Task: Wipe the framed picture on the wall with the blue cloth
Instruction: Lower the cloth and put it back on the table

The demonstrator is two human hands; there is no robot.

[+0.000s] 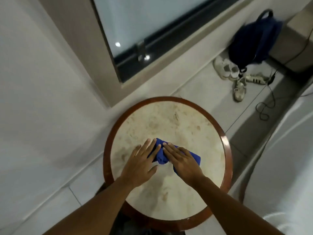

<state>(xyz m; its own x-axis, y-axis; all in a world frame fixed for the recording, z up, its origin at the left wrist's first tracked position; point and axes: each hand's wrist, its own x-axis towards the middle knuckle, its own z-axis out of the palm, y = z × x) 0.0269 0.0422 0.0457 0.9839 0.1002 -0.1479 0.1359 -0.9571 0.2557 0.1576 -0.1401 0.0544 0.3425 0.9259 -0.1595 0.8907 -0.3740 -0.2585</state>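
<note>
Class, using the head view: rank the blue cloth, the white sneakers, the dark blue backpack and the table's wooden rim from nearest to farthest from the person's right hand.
1. Blue cloth: under the right hand, touching it.
2. Wooden rim: to the hand's right, at the table edge.
3. White sneakers: on the floor beyond the table.
4. Dark blue backpack: just behind the sneakers, by the wall.

I stood over a round table (226,160) with a pale stone top and dark wood rim. A dark-framed window (135,26) filled the upper middle; shoes (237,78) and a blue backpack (254,41) lay upper right on the pale tiled floor (203,85).
</note>
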